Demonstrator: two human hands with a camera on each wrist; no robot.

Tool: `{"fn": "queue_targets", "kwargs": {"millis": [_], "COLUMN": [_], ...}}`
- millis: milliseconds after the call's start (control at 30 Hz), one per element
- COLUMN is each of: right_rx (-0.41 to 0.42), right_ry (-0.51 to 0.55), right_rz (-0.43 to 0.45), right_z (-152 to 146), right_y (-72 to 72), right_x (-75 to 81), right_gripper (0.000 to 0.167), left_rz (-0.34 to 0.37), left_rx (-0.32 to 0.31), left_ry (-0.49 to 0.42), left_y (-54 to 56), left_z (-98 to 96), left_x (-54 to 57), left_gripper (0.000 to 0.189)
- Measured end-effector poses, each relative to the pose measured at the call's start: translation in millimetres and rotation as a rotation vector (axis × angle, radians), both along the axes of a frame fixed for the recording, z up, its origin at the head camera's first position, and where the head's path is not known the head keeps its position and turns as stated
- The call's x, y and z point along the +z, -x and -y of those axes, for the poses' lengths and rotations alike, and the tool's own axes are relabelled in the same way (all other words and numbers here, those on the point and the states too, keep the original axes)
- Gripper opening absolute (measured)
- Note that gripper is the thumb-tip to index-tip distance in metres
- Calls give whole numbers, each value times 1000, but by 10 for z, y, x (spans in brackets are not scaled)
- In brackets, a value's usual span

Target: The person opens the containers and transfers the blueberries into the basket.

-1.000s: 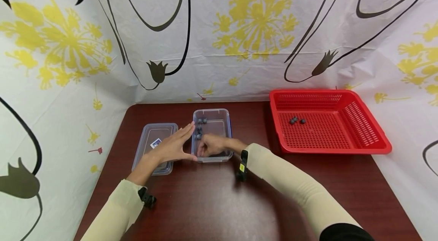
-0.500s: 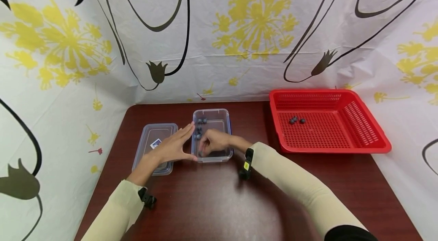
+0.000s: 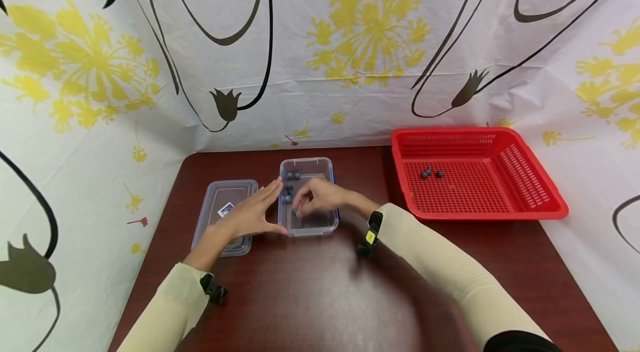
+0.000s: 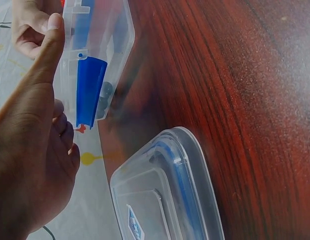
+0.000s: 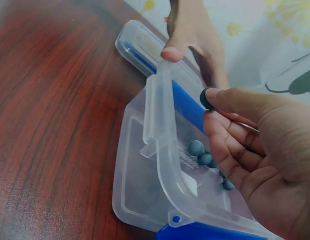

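My right hand (image 3: 320, 196) is over the clear plastic box (image 3: 312, 232). In the right wrist view, its thumb and fingertips pinch a dark blueberry (image 5: 205, 99) above the box's rim. Several more blueberries (image 5: 196, 148) lie on the box floor, along the left side in the head view. My left hand (image 3: 250, 214) rests against the box's left side with fingers extended, its thumb at the near corner. The left wrist view shows that thumb (image 4: 54, 37) by the rim and a blue side clip (image 4: 89, 90) hanging down.
Left of the box lies its clear lid (image 3: 220, 195), partly under my left forearm and hand. A red perforated basket (image 3: 480, 207) stands at the right, with a few blueberries (image 3: 426, 173) in it. Patterned cloth (image 3: 300, 63) rises behind the brown table (image 3: 300, 296).
My right hand has lifted from the box's near-left corner and moved slightly away and right, pinching a blueberry. The left hand stays in place against the box.
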State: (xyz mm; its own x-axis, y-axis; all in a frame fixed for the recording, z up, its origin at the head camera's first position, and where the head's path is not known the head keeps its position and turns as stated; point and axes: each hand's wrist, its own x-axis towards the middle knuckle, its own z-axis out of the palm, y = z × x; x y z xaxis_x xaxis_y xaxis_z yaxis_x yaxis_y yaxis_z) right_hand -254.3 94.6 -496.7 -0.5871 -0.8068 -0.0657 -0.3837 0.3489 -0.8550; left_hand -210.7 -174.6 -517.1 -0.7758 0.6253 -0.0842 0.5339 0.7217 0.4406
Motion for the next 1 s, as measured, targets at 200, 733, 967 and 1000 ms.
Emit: {"fn": "queue_targets", "kwargs": {"millis": [200,733,967,1000], "right_rx": [-47,-184,-249,-259], "right_ry": [72,62,40,39], "right_rz": [75,15,-2,-1], "right_z": [-124,-440,-731,-781], "right_y": [-6,-26,-20,-16], "right_x": [88,408,575,599], "right_gripper": [13,13,14,14], "left_rz": [-13,-12,-20,-21], "left_rx": [-6,-7,-8,-8], "left_ry": [7,3,-2,-1], "left_y": [11,-18,-26,-25], "left_z": [2,-1,6,6], "left_x": [1,20,15,11], "left_gripper": [128,129,129,129]}}
